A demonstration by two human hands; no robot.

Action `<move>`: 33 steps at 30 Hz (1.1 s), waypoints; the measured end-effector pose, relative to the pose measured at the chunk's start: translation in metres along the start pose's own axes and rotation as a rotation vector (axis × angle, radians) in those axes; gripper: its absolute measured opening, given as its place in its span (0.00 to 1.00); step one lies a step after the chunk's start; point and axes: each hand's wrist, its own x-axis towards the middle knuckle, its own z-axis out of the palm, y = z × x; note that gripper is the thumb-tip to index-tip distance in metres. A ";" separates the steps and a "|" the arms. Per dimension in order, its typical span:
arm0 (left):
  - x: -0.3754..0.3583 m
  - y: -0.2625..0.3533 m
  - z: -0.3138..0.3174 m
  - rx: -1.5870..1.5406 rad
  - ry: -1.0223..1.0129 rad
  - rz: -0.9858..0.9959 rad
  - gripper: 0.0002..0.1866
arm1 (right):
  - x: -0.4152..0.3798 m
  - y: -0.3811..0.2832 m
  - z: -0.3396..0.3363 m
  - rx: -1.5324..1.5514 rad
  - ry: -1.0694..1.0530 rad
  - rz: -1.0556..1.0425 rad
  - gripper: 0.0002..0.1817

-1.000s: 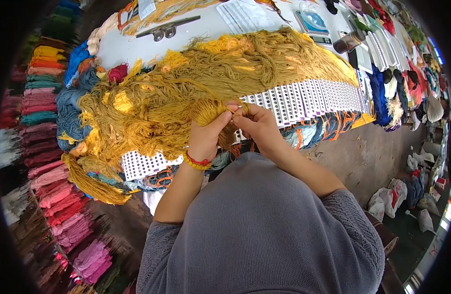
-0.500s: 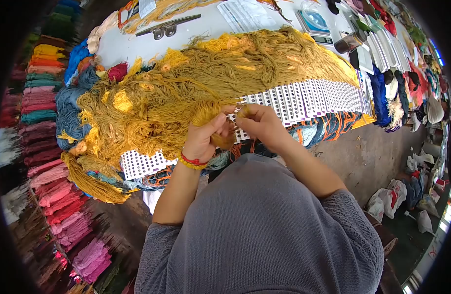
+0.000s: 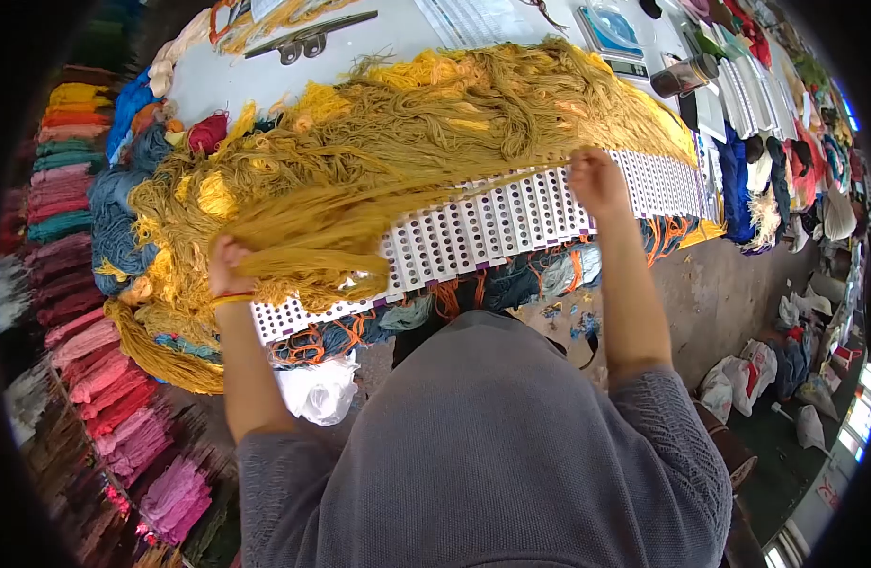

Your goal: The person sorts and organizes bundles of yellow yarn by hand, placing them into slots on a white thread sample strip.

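Observation:
Olive-gold yarn [image 3: 312, 222] stretches in a loose, motion-blurred bundle above the pile. Its left end is held in my left hand [image 3: 229, 268], which wears a red and yellow band at the wrist. My right hand [image 3: 596, 180] is closed at the other side, and a thin strand of the same yarn runs to its fingers. Beneath the strand lies a row of white cards with dark holes [image 3: 492, 227]. Behind the cards spreads a thick heap of olive and yellow yarn [image 3: 492, 104].
A metal clip bar [image 3: 311, 43], printed paper [image 3: 469, 21], a blue-topped scale [image 3: 611, 30] and a dark cylinder [image 3: 684, 76] lie at the back. Coloured yarn bundles [image 3: 104, 379] hang at the left. White plastic bags sit below the table [image 3: 199, 80].
My hands have moved from close together at the middle to far apart, left and right. The yarn bunched in my left hand is now drawn out lengthwise.

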 end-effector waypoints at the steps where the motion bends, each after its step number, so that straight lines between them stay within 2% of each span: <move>1: 0.037 0.029 -0.050 0.078 -0.158 0.034 0.16 | 0.003 -0.016 -0.018 -0.049 0.159 -0.118 0.08; 2: 0.031 0.050 -0.049 0.223 0.127 0.202 0.13 | 0.010 -0.042 -0.057 -0.044 0.206 -0.145 0.07; 3: 0.026 0.075 -0.052 0.315 0.279 0.304 0.06 | 0.009 -0.073 -0.087 -0.101 0.239 -0.205 0.09; 4: 0.083 0.119 -0.133 0.260 0.091 0.242 0.08 | 0.004 -0.111 -0.140 -0.265 0.056 -0.364 0.06; 5: 0.065 0.138 -0.119 0.325 0.266 0.307 0.10 | -0.007 -0.135 -0.149 -0.266 0.062 -0.363 0.06; 6: 0.050 0.166 -0.103 0.390 0.442 0.373 0.11 | -0.024 -0.165 -0.142 -0.320 0.281 -0.583 0.07; 8: 0.056 0.197 -0.098 0.425 0.292 0.456 0.13 | -0.053 -0.218 -0.110 -0.420 0.716 -1.015 0.09; 9: 0.052 0.183 -0.071 0.401 0.186 0.377 0.12 | -0.061 -0.227 -0.103 -0.469 0.940 -1.228 0.10; 10: 0.036 0.146 -0.022 0.376 0.079 0.297 0.11 | -0.058 -0.214 -0.099 -0.815 0.699 -1.216 0.11; 11: 0.007 0.095 0.031 0.444 -0.015 0.299 0.12 | -0.048 -0.177 -0.066 -0.996 0.673 -1.187 0.07; 12: 0.002 0.049 0.051 0.343 -0.422 -0.028 0.11 | -0.027 -0.153 -0.087 -1.659 0.451 -1.245 0.07; 13: -0.032 -0.011 0.104 0.313 -0.270 -0.014 0.10 | -0.009 -0.101 -0.068 -1.732 0.428 -1.064 0.08; 14: -0.030 -0.062 0.124 0.284 -0.412 -0.207 0.09 | -0.007 -0.042 -0.027 -1.114 0.274 -0.679 0.08; 15: -0.042 -0.102 0.143 0.263 -0.577 -0.396 0.12 | 0.004 -0.002 -0.024 -1.141 0.211 -0.485 0.07; 16: -0.054 -0.139 0.158 0.399 -0.572 -0.365 0.17 | 0.005 0.033 -0.002 -1.278 0.215 -0.257 0.08; 17: -0.063 -0.168 0.173 0.507 -0.563 -0.416 0.20 | 0.007 0.062 0.005 -1.341 0.084 -0.269 0.11; 18: -0.062 -0.193 0.178 0.573 -0.638 -0.384 0.22 | 0.006 0.078 0.014 -1.430 -0.008 -0.243 0.10; 19: -0.061 -0.213 0.184 0.645 -0.602 -0.385 0.22 | 0.018 0.096 0.001 -1.609 -0.143 -0.532 0.08; 21: -0.060 -0.230 0.195 0.701 -0.581 -0.332 0.20 | 0.015 0.101 0.013 -1.669 -0.279 -0.531 0.07; 22: -0.060 -0.236 0.198 0.734 -0.564 -0.293 0.15 | 0.016 0.103 0.014 -1.733 -0.268 -0.523 0.07; 23: -0.058 -0.242 0.200 0.734 -0.561 -0.296 0.15 | 0.017 0.104 0.014 -1.732 -0.269 -0.518 0.07; 25: -0.053 -0.252 0.205 0.775 -0.561 -0.142 0.09 | 0.020 0.105 0.015 -1.877 -0.313 -0.591 0.06; 26: -0.062 -0.245 0.215 0.762 -0.455 -0.199 0.06 | 0.019 0.103 0.018 -1.877 -0.312 -0.591 0.06; 28: -0.056 -0.257 0.214 0.741 -0.448 -0.163 0.06 | 0.017 0.101 0.025 -2.261 -0.308 -0.429 0.05; 33: -0.048 -0.278 0.209 0.646 -0.437 0.012 0.06 | 0.015 0.100 0.031 -2.331 -0.345 -0.472 0.06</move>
